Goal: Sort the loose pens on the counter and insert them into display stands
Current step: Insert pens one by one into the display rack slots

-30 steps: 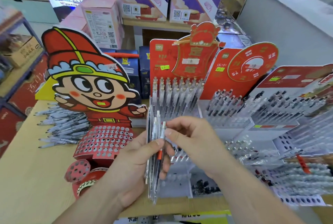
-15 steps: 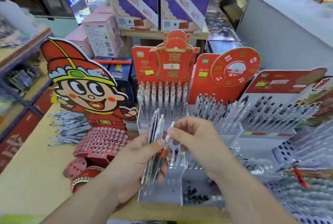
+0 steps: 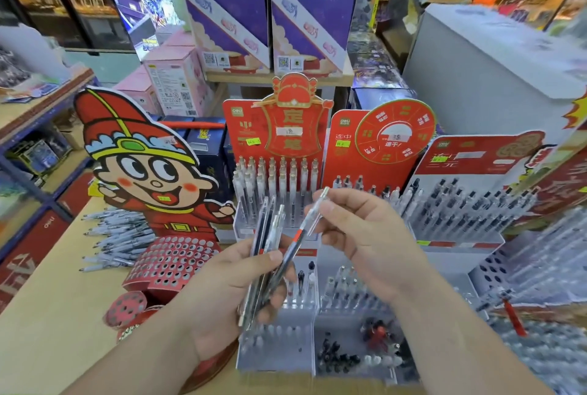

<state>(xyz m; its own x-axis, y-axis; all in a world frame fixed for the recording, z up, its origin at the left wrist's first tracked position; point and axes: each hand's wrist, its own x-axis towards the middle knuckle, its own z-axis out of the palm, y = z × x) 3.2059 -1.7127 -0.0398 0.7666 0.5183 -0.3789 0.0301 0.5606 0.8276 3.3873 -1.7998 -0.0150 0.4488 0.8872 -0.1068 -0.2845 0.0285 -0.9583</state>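
— Where are the pens?
— The left hand (image 3: 222, 296) grips a bundle (image 3: 268, 232), fingers curled round its lower half; the right hand (image 3: 359, 236) pinches one pen (image 3: 290, 248) near its clear top, thumb and forefinger closed on it, the other fingers loose; its lower end lies against the bundle, beside the left thumb.
— How will it handle?
— Light, stiff, smooth plastic, I think; it may slip or turn, so better to hold at mid-barrel, by the orange band.
— And the room?
— Below the fingers a clear stand (image 3: 276, 347) seems to have free slots; the holes are narrow, so come down straight; beyond the fingertips a white stand (image 3: 273, 185) holds rows of pens; far left of the left hand, loose pens (image 3: 114, 236) lie on the counter (image 3: 47, 315).
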